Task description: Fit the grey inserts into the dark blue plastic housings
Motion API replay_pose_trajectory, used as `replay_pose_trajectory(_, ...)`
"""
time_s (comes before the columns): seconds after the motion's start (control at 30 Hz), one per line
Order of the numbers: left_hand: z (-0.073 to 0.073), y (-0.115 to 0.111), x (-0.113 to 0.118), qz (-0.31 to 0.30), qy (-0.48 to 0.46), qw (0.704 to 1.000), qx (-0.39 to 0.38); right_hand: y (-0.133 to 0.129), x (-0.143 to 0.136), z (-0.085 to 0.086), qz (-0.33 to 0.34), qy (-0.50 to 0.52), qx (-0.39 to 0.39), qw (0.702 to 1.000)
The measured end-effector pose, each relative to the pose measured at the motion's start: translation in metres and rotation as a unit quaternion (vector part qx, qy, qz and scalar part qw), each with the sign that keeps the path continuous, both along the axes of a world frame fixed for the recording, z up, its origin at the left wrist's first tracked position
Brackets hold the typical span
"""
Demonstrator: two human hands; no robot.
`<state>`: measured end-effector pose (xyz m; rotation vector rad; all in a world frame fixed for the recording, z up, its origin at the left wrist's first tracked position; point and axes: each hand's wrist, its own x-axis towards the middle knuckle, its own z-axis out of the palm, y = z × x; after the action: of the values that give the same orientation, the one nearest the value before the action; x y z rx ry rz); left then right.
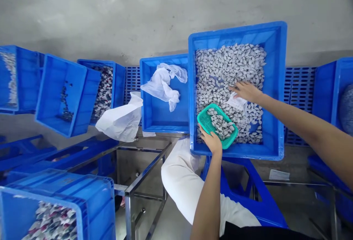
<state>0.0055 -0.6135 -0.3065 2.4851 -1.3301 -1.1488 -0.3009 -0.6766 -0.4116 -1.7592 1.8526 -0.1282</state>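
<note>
My left hand (211,140) is closed on the near left rim of a small green plastic basket (202,119). Small grey-white pieces (224,126) fill part of that basket, which sits tilted over the near left part of a big blue crate (278,85). The same kind of small grey-white pieces (231,61) covers much of the crate's floor. My right hand (246,92) rests on the pieces in the middle, fingers stretched out. A crumpled white slip (237,102) with faint marks lies beside and partly under its palm; whether the hand grips it, I cannot tell.
To the left stands a blue crate (165,120) with crumpled white sheets (162,83); another white sheet (124,120) hangs beside it. More blue crates (59,89) stand further left and at lower left. A metal frame (146,175) and blue stool (248,196) are below.
</note>
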Motion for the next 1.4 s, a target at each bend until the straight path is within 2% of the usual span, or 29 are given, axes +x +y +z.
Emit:
replay_pose_trajectory(0.13, -0.002, -0.003, 0.001, 0.008, 0.011, 1.0, 0.003, -0.007, 0.015, 0.011, -0.067, 0.014, -0.023, 0.997)
replay_pose_trajectory(0.2, -0.002, -0.005, 0.0, 0.009, 0.013, 1.0, 0.009, -0.03, 0.014, 0.017, -0.135, 0.031, -0.045, 0.989)
replay_pose_trajectory(0.3, -0.001, -0.007, -0.001, 0.002, 0.001, 1.0, 0.024, -0.08, 0.005, 0.022, -0.257, 0.062, -0.077, 0.961)
replay_pose_trajectory(0.37, 0.003, -0.006, -0.003, -0.006, -0.015, 0.999, 0.037, -0.094, 0.006, 0.025, -0.316, 0.076, -0.087, 0.942)
replay_pose_trajectory(0.43, 0.009, -0.004, -0.006, -0.014, -0.036, 0.998, 0.053, -0.073, 0.019, 0.027, -0.348, 0.084, -0.094, 0.929)
replay_pose_trajectory(0.5, 0.015, -0.001, -0.011, -0.022, -0.054, 0.996, 0.069, -0.026, 0.045, 0.028, -0.357, 0.089, -0.085, 0.926)
replay_pose_trajectory(0.57, 0.019, 0.002, -0.016, -0.028, -0.068, 0.994, 0.08, 0.024, 0.077, 0.021, -0.343, 0.088, -0.061, 0.933)
replay_pose_trajectory(0.63, 0.019, 0.003, -0.023, -0.03, -0.079, 0.993, 0.087, 0.053, 0.104, 0.007, -0.323, 0.083, -0.041, 0.942)
replay_pose_trajectory(0.73, 0.014, 0.004, -0.031, -0.02, -0.091, 0.991, 0.093, 0.052, 0.123, -0.015, -0.296, 0.073, -0.022, 0.952)
replay_pose_trajectory(0.83, 0.009, 0.006, -0.032, -0.01, -0.089, 0.992, 0.09, 0.039, 0.129, -0.021, -0.255, 0.049, -0.003, 0.966)
replay_pose_trajectory(0.93, 0.007, 0.007, -0.025, 0.004, -0.073, 0.994, 0.079, 0.054, 0.147, -0.008, -0.195, 0.027, 0.007, 0.98)
replay_pose_trajectory(1.07, 0.004, 0.004, -0.012, 0.016, -0.04, 0.997, 0.056, 0.105, 0.174, 0.021, -0.121, 0.019, -0.003, 0.992)
replay_pose_trajectory(1.13, 0.002, 0.004, -0.01, 0.022, -0.03, 0.998, 0.049, 0.123, 0.17, 0.032, -0.096, 0.018, -0.009, 0.995)
replay_pose_trajectory(1.2, 0.002, 0.006, -0.011, 0.032, -0.027, 0.998, 0.046, 0.13, 0.151, 0.037, -0.108, 0.034, -0.015, 0.993)
replay_pose_trajectory(1.33, 0.005, 0.016, -0.015, 0.054, -0.033, 0.997, 0.048, 0.111, 0.093, 0.032, -0.186, 0.087, -0.034, 0.978)
replay_pose_trajectory(1.4, 0.008, 0.019, -0.013, 0.062, -0.036, 0.996, 0.045, 0.098, 0.075, 0.025, -0.161, 0.071, -0.033, 0.984)
